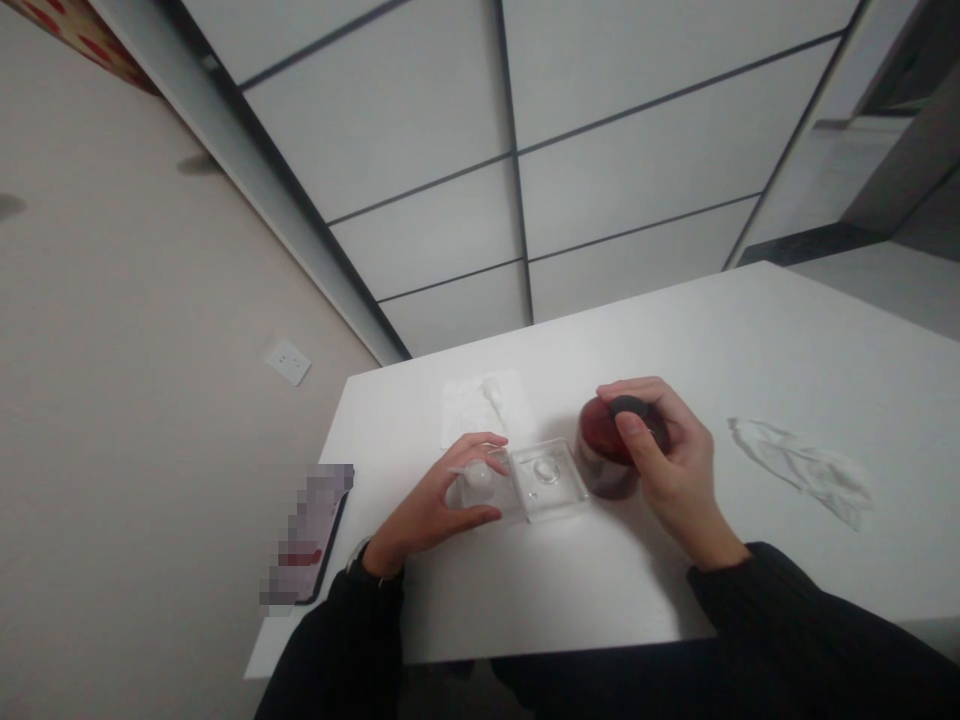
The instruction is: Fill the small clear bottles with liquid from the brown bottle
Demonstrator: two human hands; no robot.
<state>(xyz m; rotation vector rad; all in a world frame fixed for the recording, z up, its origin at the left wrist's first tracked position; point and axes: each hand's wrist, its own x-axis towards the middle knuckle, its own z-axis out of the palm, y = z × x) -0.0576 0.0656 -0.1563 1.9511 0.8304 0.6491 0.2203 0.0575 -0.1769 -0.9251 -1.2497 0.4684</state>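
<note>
My right hand (675, 460) is wrapped round the top of a dark red jar (609, 455) with a black knob or cap; the jar stands just right of a clear plastic box. That clear box (551, 480) lies open on the table, with a small round clear piece in its right half. My left hand (450, 495) is at the box's left half, fingers apart and curved around a small whitish round item (478, 480). Whether the fingertips touch the box cannot be made out.
A white sheet with a small white item (491, 395) lies behind the box. At the right is a crumpled clear wrapper (802, 468). A tablet or phone (311, 540) rests at the table's left edge, beside the wall. The white table (555, 600) ends near my body.
</note>
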